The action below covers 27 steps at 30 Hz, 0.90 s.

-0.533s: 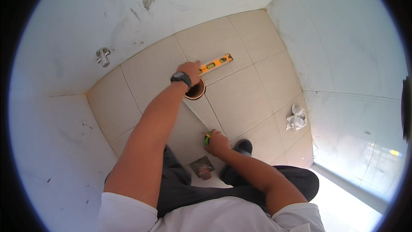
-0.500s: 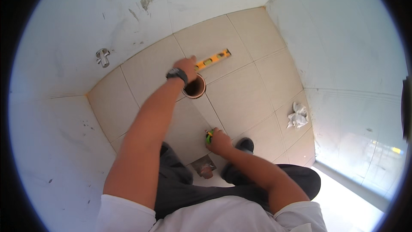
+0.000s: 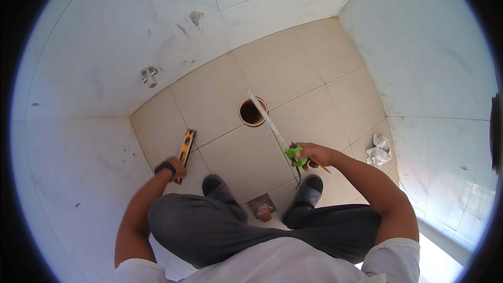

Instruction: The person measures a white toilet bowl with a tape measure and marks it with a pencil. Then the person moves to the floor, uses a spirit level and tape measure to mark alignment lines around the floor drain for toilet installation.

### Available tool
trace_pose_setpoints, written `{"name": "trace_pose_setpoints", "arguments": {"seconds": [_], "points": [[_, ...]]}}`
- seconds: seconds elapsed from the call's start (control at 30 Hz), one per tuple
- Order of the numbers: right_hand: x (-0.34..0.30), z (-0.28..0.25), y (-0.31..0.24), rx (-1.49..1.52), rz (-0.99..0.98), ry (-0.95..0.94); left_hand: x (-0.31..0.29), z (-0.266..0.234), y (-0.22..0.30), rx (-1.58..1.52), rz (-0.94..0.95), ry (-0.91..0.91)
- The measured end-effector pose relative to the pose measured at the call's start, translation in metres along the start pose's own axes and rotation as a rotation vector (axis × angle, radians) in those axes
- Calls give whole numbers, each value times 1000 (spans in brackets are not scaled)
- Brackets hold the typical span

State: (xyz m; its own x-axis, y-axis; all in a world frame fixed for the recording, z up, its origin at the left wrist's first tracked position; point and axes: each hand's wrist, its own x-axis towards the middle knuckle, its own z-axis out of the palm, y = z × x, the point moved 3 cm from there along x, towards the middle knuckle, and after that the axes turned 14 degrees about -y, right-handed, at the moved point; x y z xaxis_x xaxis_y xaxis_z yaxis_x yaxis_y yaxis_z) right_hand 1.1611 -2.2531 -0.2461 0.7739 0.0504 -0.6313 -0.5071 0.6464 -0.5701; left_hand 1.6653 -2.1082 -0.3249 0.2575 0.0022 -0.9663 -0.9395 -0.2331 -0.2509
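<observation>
My left hand (image 3: 178, 167) grips the lower end of a yellow spirit level (image 3: 185, 149) at the left side of the floor. In my right hand (image 3: 318, 154) is a green tape measure (image 3: 294, 154), with a dark strap hanging below it. A thin yellow pencil (image 3: 320, 165) sticks out from the same hand. The pale blade (image 3: 272, 124) of the tape runs out toward the far left and crosses the right side of a round pipe opening (image 3: 250, 113) in the floor. Its far end lies just beyond the rim.
Beige floor tiles (image 3: 230, 157) meet white walls on several sides. A metal angle valve (image 3: 150, 76) juts from the left wall. Crumpled white paper (image 3: 379, 150) lies at the right. Between my feet sits a square drain spot (image 3: 255, 204) with a reddish lump (image 3: 264, 213).
My left hand has carried the spirit level from beyond the pipe opening to the near left. My right hand has shifted right, and the tape's blade now shows stretched across the opening.
</observation>
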Motion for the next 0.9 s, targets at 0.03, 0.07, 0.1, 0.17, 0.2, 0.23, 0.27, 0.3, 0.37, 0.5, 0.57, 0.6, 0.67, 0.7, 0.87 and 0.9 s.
{"name": "trace_pose_setpoints", "arguments": {"seconds": [0.03,0.07,0.1,0.17,0.2,0.23,0.27,0.3,0.37,0.5,0.57,0.6,0.67,0.7,0.87,0.9], "points": [[0,2,-7,42,-19,26,6,29,-3,-16,-23,-6],[3,4,-13,85,-42,55,10,50,-5,-22,-27,-11],[8,5,-18,130,-71,82,11,68,-3,-22,-13,-9],[22,7,-26,125,-117,97,6,80,0,7,52,32],[28,6,-28,134,-116,112,0,74,4,27,94,64],[34,4,-30,141,-103,134,-8,58,8,56,139,116],[38,2,-32,114,-90,140,-16,34,13,70,189,177],[40,-1,-34,80,-87,169,-27,4,21,82,241,245],[44,-3,-39,-9,-79,226,-53,-64,42,-87,396,302],[46,-6,-55,-201,-25,480,-96,-150,149,-1003,920,-20],[43,-8,-60,-290,-30,572,-99,-161,214,-1299,1004,-95],[42,-13,-61,-271,-45,612,-97,-162,244,-1407,1074,-92],[38,-26,-56,-227,-61,702,-83,-167,289,-1398,1183,96],[36,-34,-53,-303,-89,754,-73,-173,304,-1375,1188,146],[45,-51,-3,-386,-40,891,-10,-206,319,-1324,1121,391],[46,-49,13,-407,93,832,4,-213,313,-1311,1108,450]]}}
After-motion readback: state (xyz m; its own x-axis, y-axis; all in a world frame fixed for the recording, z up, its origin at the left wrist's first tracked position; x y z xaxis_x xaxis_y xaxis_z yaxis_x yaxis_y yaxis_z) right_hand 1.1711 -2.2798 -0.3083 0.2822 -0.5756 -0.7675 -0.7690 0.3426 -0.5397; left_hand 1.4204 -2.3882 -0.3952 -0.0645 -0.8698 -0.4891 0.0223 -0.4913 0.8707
